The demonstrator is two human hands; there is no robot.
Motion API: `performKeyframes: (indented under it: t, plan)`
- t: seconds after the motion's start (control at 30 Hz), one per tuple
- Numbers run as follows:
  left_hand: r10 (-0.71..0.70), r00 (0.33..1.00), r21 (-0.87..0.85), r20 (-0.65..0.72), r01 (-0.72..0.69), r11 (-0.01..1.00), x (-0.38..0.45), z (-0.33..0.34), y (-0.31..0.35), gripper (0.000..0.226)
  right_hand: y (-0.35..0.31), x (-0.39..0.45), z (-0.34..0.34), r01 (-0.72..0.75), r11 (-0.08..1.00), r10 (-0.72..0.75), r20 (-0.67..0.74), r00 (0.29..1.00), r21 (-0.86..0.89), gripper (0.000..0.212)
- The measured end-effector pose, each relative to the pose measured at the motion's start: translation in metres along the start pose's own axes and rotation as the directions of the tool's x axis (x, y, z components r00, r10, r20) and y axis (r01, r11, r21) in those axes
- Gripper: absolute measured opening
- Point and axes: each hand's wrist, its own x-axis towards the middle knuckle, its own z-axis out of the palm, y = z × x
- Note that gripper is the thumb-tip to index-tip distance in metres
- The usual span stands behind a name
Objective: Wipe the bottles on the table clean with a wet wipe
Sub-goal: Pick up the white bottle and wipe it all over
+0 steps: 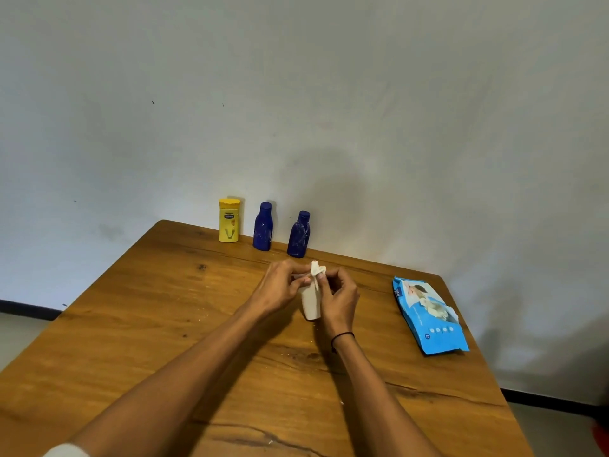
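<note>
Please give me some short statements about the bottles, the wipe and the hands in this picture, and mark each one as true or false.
1. Both hands hold a white bottle above the table. True: the left hand and the right hand grip it.
2. The wet wipe lies flat on the table. False: it is bunched at the top of the white bottle, pinched by the right hand.
3. Two dark blue bottles stand upright near the wall. True.
4. The yellow bottle has fallen over. False: it stands upright, left of the blue ones.
5. The wet wipe pack lies to the left of the hands. False: it lies to their right.
</note>
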Motion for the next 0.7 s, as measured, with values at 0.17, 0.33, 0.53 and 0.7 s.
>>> performKeyframes:
  t: [0.17,0.33,0.53,0.7]
  plan:
    - [0.061,0.997,0.054,0.036,-0.063,0.997,0.004,0.006,0.001,0.04,-0.007,0.015,0.006,-0.178,0.983,0.181,-0.061,0.982,0.052,0.013]
    - [0.057,0.998,0.057,0.026,-0.059,0.997,0.004,-0.002,-0.006,0.036,0.001,0.01,-0.01,-0.01,1.0,0.011,0.131,0.991,-0.009,0.004]
    - [0.074,0.996,0.049,0.059,-0.076,0.996,0.008,-0.005,-0.004,0.035,0.007,-0.011,-0.002,0.099,0.985,-0.101,-0.009,0.995,-0.139,0.022]
    - [0.018,0.997,0.018,0.077,-0.02,1.0,0.0,-0.001,-0.006,0.021,0.008,0.003,0.004,-0.018,1.0,0.018,-0.008,1.0,-0.023,0.01]
